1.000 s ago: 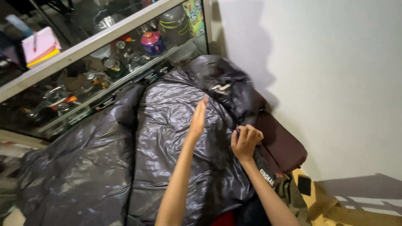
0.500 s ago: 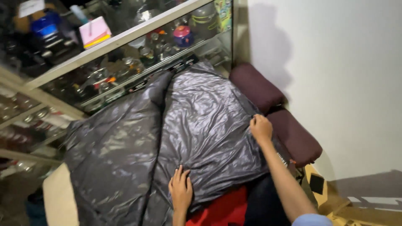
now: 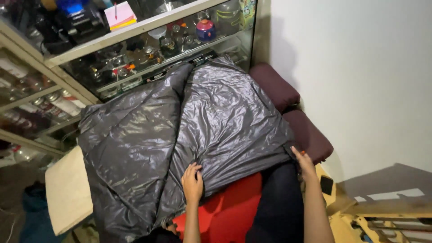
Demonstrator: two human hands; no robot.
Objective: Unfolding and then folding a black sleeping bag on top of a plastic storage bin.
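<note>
Both hands, left hand (image 3: 192,183) and right hand (image 3: 304,163), pinch the black plastic bag's (image 3: 225,121) near edge; its length runs toward the glass cabinet (image 3: 135,49)

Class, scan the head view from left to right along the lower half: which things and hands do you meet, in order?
Beige cushion → left grey plastic-wrapped bundle → left hand → red cloth → black cloth → right hand → wooden frame.
</note>
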